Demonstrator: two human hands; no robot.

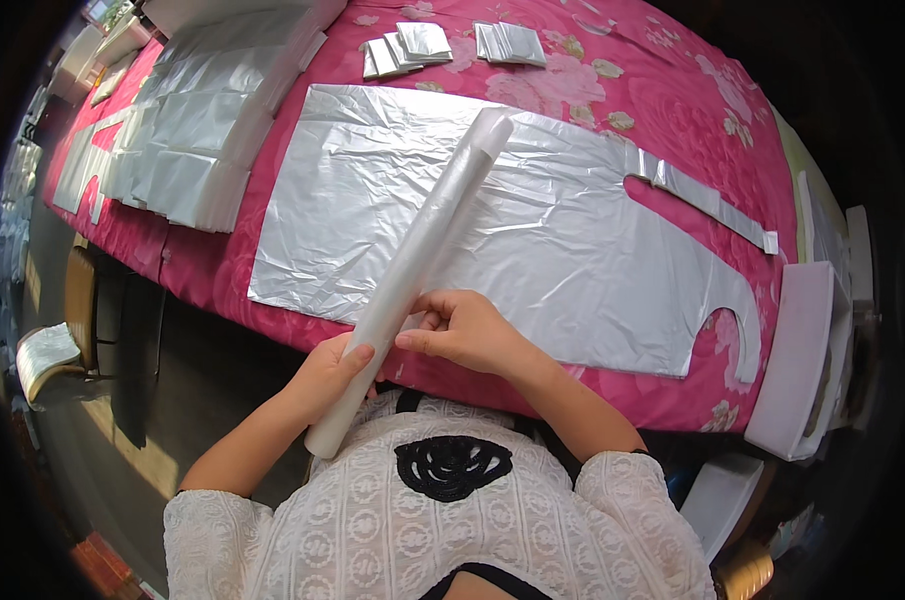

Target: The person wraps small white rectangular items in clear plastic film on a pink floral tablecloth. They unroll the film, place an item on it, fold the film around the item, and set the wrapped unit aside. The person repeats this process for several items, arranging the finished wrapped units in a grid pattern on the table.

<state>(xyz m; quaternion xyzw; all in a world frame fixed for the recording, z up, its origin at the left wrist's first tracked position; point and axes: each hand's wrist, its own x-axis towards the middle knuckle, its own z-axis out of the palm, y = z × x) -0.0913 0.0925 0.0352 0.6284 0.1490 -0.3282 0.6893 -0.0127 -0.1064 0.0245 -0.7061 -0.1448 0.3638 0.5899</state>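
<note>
A long roll of translucent whitish plastic film (417, 255) slants across the middle, its near end by my waist and its far end over the sheet. Around its lower part my left hand (337, 375) is closed, thumb on top. My right hand (457, 330) is against the roll's right side, fingers curled and thumb pressed in; what they pinch, if anything, is hidden. Beneath the roll lies a wrinkled silvery plastic sheet (562, 270), spread flat, with curved cut-outs and strap-like ends on its right.
A pink flowered cloth (542, 85) covers the table. At the back sit two small piles of folded silvery packets (412, 48). Overlapping silvery sheets (202, 110) fill the far left. A white bin (797, 360) stands at the right edge, a chair (80, 300) at the left.
</note>
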